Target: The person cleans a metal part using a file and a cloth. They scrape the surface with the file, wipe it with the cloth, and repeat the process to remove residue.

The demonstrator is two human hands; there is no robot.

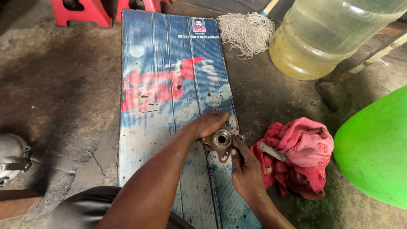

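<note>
The rusty round metal hub with a central bore and bolt flange (221,143) sits over the blue and red corrugated sheet (169,106) on the floor. The left hand (210,123) cups its upper edge, the right hand (245,167) pinches its lower flange. Better to keep it level, fingers clear of the bore.

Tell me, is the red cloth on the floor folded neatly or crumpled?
Crumpled. The red cloth lies in a loose, wrinkled heap on the floor, beside the right hand, with a small grey metal piece on it.

Stained concrete floor (63,85), red stools (82,10), daylight
</note>
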